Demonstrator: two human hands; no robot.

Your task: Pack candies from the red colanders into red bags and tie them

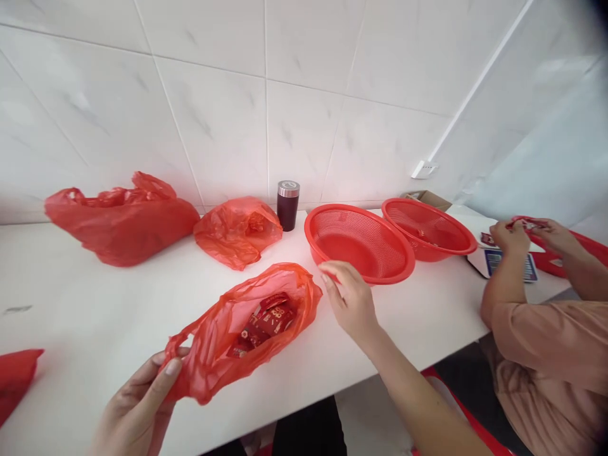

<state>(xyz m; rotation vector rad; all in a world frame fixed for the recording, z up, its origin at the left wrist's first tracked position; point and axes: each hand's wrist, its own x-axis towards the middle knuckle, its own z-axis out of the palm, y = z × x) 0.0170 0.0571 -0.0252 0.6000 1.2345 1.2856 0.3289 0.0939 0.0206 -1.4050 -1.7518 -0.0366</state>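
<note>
My left hand [142,399] is closed on the gathered handle end of a thin red plastic bag [213,335], thumb pressed over the film. The bag's mouth gapes upward on the white table. Inside lie several small dark-red printed packets [268,323], partly overlapping, their lower layers hidden. My right hand [351,301] hovers just beyond the bag's right end, in front of a red plastic basket [361,237]. Its fingers are bent, with a small gap between thumb and forefinger, and nothing shows in them.
Behind stand a full red bag [128,231], a crumpled red bag [237,231] and a dark tumbler [287,206]. A second red basket [427,228] overlaps the first. At right, a co-worker's hands [515,234] hold something red above a scale [508,265]. Another red item [16,380] lies left.
</note>
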